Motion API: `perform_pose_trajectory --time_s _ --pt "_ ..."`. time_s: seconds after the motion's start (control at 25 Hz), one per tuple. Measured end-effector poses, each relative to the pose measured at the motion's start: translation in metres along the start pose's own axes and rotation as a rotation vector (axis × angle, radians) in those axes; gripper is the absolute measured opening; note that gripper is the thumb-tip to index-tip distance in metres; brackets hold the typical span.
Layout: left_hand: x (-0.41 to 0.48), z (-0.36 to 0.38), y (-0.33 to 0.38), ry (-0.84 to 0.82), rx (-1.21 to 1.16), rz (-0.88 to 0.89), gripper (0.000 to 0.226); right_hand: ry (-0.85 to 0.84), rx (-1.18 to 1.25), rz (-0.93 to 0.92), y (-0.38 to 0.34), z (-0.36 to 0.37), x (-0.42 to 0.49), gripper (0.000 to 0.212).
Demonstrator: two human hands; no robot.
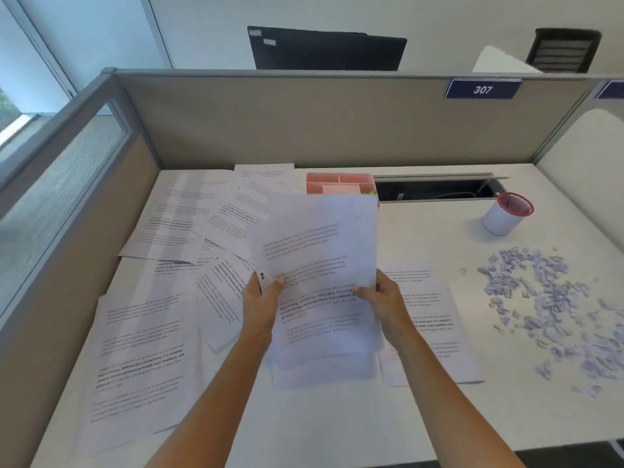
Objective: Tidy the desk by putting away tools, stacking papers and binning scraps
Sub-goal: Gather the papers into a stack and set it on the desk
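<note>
Grey fabric cubicle partition [304,123] behind the white desk, blue number plate [483,89] reading 307 on its top edge, black monitor back [326,49] beyond, open cable slot [435,189], window [20,79] at left

Sheaf of white printed paper sheets [320,265] being held tilted above white desk [337,420], gripped at both side edges. Loose printed pages [175,231] lying overlapping, askew, across desk's left half. Pale lilac torn paper scraps [553,305] lying scattered at right. Pink compartmented organiser tray [339,182] sitting at back, partly hidden behind sheaf.
</note>
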State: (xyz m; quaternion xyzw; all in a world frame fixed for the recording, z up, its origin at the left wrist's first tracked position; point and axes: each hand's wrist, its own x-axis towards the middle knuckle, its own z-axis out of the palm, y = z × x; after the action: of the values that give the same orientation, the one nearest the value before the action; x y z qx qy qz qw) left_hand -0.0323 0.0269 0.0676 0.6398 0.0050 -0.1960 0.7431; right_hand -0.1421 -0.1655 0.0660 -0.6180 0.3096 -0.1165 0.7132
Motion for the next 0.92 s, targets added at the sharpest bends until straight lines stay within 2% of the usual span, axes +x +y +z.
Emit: perform_pose_trajectory --time_s 0.28,0.44,0.56,0.76,0.92 --pt "0.004 0.015 0.089 -0.062 -0.131 0.28 0.026 -0.009 0.095 -0.31 -0.084 0.019 0.011 0.045" --pt "0.001 0.012 0.102 -0.067 -0.048 0.365 0.027 -0.01 0.058 -0.412 -0.103 0.024 0.013 0.044" --pt "0.0 0.008 0.092 -0.062 0.003 0.376 0.033 -0.021 0.013 -0.4 -0.097 0.025 0.016 0.038" --pt "-0.001 0.004 0.068 -0.032 0.088 0.318 0.025 -0.074 0.039 -0.33 -0.07 0.026 0.018 0.047" --pt "0.004 -0.004 0.053 0.016 0.123 0.306 0.026 -0.034 0.024 -0.263 -0.051 0.023 0.021 0.05"
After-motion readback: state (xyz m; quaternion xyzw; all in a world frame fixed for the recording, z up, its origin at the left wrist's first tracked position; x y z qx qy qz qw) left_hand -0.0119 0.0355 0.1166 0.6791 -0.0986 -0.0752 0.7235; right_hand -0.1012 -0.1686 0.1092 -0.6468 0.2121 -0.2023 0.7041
